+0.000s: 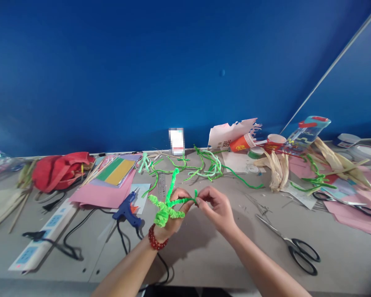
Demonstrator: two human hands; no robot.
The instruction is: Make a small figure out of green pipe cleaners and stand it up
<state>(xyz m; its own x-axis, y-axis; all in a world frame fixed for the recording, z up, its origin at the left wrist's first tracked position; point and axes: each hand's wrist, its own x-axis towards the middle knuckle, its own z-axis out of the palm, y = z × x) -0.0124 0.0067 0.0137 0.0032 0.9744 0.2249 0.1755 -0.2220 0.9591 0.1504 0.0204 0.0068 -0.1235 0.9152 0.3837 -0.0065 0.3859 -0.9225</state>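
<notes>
A bright green pipe-cleaner figure [162,215] with several fuzzy arms hangs over my left hand [177,225], whose fingers pinch one of its stems. My right hand [215,206] grips the far tip of that same stem between thumb and forefinger, close beside the left fingertips. A short green stub pokes up between the two hands. Part of my left hand is hidden behind the figure. Beyond the hands lie loose green pipe cleaners [200,164]. A clear ruler [162,185] lies just past the figure.
A blue glue gun [128,211] with a black cord lies left, near a white power strip [43,239]. Black-handled scissors [292,243] lie right. Further back are a red bag [60,171], coloured sheets [116,171], red paper cups [243,142] and dried husks [278,169]. A blue wall [160,74] stands behind.
</notes>
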